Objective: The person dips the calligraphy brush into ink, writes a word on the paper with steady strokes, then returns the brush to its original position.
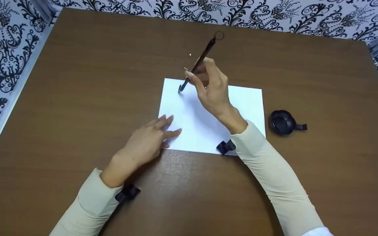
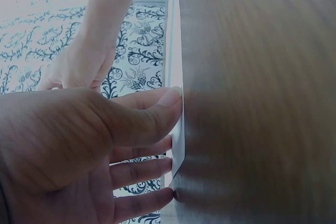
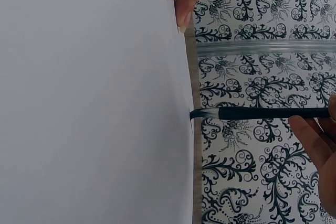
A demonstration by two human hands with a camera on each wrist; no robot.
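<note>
A sheet of white paper (image 1: 195, 121) lies on the brown table. My right hand (image 1: 214, 90) pinches a dark paintbrush (image 1: 204, 54) by its handle over the paper's upper left part. In the right wrist view the bent, dark bristles of the paintbrush (image 3: 205, 113) touch the sheet, beside a short dark mark. A ring tops the handle's far end. Spread on the paper's lower left edge are the fingers of my left hand (image 1: 144, 141). The left wrist view shows its thumb (image 2: 152, 121) and fingertips resting against the sheet's edge.
To the right of the paper stands a small dark bowl (image 1: 282, 122) with a short handle. Dark wrist cameras sit at both cuffs, the right one overlapping the paper's lower edge. Patterned black-and-white covering (image 1: 258, 14) lies beyond the wooden table (image 1: 110, 65).
</note>
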